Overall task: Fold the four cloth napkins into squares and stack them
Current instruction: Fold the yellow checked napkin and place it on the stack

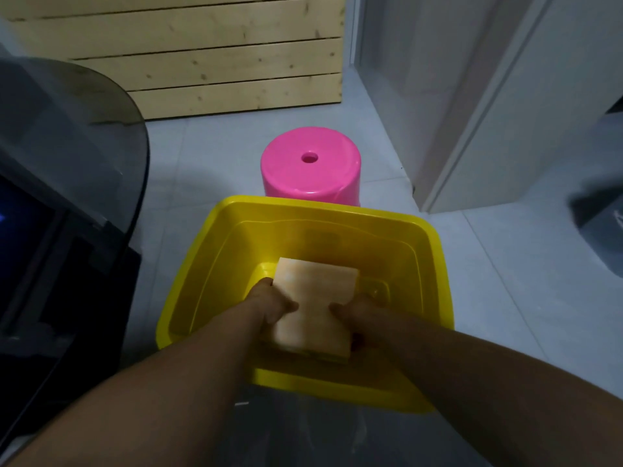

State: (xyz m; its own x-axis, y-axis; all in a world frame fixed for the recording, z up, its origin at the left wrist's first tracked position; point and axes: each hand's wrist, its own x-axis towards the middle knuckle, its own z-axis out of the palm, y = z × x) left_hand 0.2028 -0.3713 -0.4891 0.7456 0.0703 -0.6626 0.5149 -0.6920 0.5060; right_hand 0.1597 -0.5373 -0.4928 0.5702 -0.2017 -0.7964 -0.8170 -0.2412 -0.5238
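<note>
Napkins [313, 298], where are they rn?

> folded stack, inside the yellow tub [435, 251]. left hand [269, 306] and right hand [360, 308] each have a grip on one side, thumbs on top.

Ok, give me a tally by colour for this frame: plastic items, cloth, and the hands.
Yellow: 1, the square yellow plastic tub
Pink: 1, the round pink plastic stool
Pale orange: 1, the stack of folded pale orange cloth napkins; its layers cannot be counted
Hands: 2, left hand and right hand, both gripping the stack
Total: 5
</note>
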